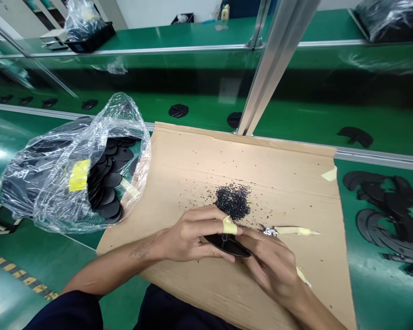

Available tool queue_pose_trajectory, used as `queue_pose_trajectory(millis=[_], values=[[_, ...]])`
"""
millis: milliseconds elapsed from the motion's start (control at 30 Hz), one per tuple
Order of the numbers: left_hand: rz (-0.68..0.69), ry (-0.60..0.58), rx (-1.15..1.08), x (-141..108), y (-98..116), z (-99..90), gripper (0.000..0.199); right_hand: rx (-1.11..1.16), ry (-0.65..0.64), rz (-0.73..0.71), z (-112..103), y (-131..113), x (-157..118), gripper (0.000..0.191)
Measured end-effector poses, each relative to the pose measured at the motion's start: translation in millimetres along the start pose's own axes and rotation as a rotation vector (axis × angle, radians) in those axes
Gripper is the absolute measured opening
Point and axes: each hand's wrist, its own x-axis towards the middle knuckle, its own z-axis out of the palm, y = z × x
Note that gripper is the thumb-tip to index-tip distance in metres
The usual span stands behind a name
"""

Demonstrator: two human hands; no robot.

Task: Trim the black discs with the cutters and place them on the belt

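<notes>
One black disc sits between two hands, the left hand and the right hand. One pair of snips lies on one cardboard sheet. One clear plastic bag at left holds too many stacked discs to count; far away lie roughly eight loose discs.

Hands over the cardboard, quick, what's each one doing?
Left hand: closed, holding a black plastic disc.
Right hand: closed, apparently gripping yellow-taped snips.

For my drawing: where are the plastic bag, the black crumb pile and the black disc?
clear plastic bag (46,192), head view, on its wrinkled side
black crumb pile (233,201), head view, at its middle
black disc (227,245), head view, on its visible rim
</notes>
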Motion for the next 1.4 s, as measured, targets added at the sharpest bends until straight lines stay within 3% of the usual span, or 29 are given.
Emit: queue_pose_trajectory(millis=[600,733,833,933,1033,1167,1267,1400], values=[[-0.014,0.087,0.042,-2,5,5.4,0.018,0.129,-0.01,0.067,5,-3,3,0.02],[-0.077,0.052,-0.124,0,5,2.0,0.041,0.209,0.032,0.119,4,-3,3,0.018],[-0.214,0.003,-0.34,3,5,-2.4,0.059,0.304,0.092,0.198,1,-2,5,0.012],[-0.356,0.014,-0.447,3,4,-3.1,0.046,0.377,0.088,0.316,-2,-1,8,0.004],[-0.393,0.078,-0.493,0,1,1.1,0.024,0.402,0.072,0.384,-1,-1,8,0.011],[-0.412,0.117,-0.449,-2,2,6.4,0.023,0.43,0.082,0.387,-1,-1,7,0.02],[-0.418,0.064,-0.401,0,6,4.4,0.022,0.517,-0.001,0.378,-5,1,10,0.018],[-0.347,-0.107,-0.319,3,12,-3.2,0.019,0.703,-0.243,0.394,-11,4,15,0.03]])
